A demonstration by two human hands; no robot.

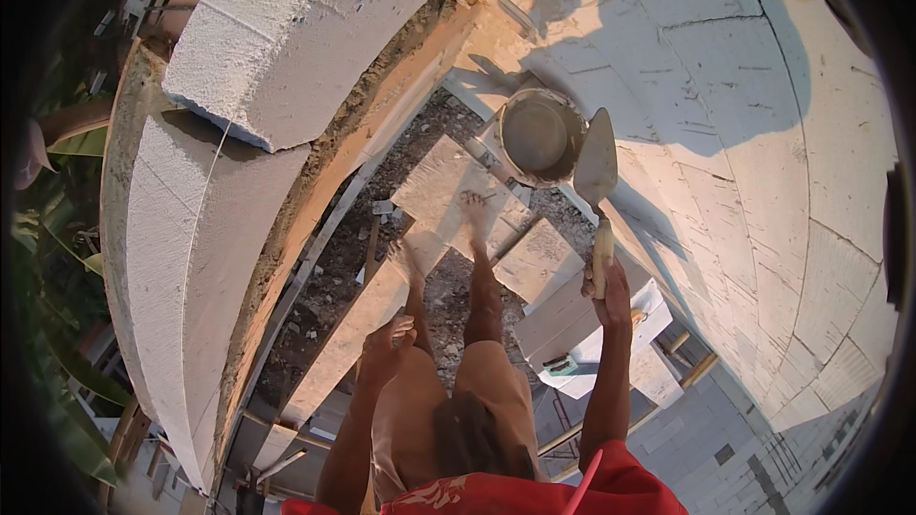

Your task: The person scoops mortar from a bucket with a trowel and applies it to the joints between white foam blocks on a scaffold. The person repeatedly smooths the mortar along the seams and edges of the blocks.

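Observation:
My right hand [612, 298] is wrapped round the pale handle of a trowel [596, 167], whose grey pointed blade stretches away from me, beside the rim of a round bucket [501, 148]. Grey wet mortar [539, 133] lies in that bucket. Over my left thigh hangs my left hand [387, 345], its fingers curled in, with nothing visible in them. To the left, a white block [315, 38] sits on the wall's upper edge, and a thin string [208, 186] runs along the block course [191, 200] nearer me.
My bare feet stand on wooden boards [448, 181] above rubble [329, 300]. A block wall [706, 86] rises on the right. Beside my right leg lie a board and a white block with a small green-edged tool [561, 364]. Plants [67, 362] grow beyond the left wall.

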